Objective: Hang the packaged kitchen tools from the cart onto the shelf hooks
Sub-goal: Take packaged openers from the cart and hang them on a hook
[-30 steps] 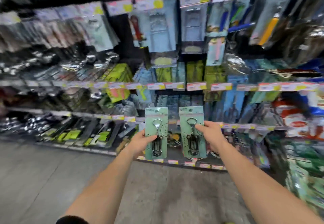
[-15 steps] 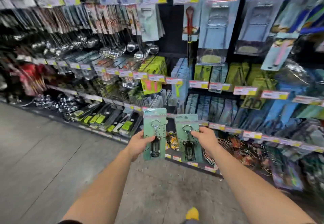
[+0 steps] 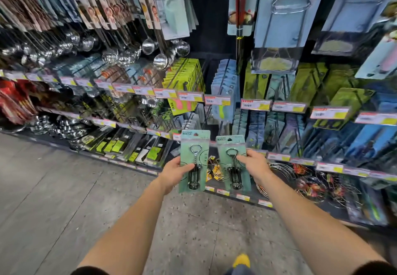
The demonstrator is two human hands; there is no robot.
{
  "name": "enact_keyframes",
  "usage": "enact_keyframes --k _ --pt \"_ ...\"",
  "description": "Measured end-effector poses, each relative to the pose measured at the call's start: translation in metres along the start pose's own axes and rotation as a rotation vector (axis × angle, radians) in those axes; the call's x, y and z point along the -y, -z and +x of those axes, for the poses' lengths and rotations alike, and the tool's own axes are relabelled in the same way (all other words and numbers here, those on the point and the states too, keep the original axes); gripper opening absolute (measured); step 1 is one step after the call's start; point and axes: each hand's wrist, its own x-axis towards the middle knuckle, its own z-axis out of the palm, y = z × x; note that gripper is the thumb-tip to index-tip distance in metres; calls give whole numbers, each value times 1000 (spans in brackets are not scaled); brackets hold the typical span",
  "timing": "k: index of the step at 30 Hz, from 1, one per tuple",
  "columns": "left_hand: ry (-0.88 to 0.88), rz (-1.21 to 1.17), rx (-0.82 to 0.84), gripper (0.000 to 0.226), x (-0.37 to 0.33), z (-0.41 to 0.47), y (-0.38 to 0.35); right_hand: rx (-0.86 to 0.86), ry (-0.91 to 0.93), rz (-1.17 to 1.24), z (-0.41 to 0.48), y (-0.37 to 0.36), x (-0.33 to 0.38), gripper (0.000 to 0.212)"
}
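Note:
My left hand [image 3: 175, 172] grips a green card pack holding a metal corkscrew [image 3: 195, 145], upright, by its left edge. My right hand [image 3: 254, 166] grips a second, matching corkscrew pack [image 3: 233, 145] by its right edge, tilted a little to the left. Both packs are held out side by side in front of the lower rows of the shelf wall [image 3: 214, 99], apart from the hooks. No cart is in view.
Ladles [image 3: 160, 60] and carded tools hang at the upper left. Green packs [image 3: 184, 74] and blue packs [image 3: 225, 81] fill hooks above my hands. Wire racks [image 3: 283, 173] lie at the lower right, flat boxed tools [image 3: 137, 148] at the lower left. The grey floor [image 3: 53, 188] stretches left.
The view has swung and moved closer to the shelf, so the display now sits larger and shifted right. Both hands keep the same hold on the two packs; the right pack has tilted slightly.

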Motion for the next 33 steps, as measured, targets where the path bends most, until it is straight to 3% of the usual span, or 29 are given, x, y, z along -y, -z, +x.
enact_keyframes --k 8,11,14,23,33 --pt "83 26 92 37 8 45 9 -81 -111 7 26 -13 -24 23" --pt "102 47 146 28 14 62 17 -119 -159 1 34 -21 -38 21" --pt "111 98 204 54 22 80 28 -133 -159 -51 37 -32 -53 14" --pt "113 236 380 15 30 115 52 -303 -187 135 -15 -84 -55 14" --pt "73 292 509 27 39 114 50 -430 -195 163 -46 -79 -66 14"
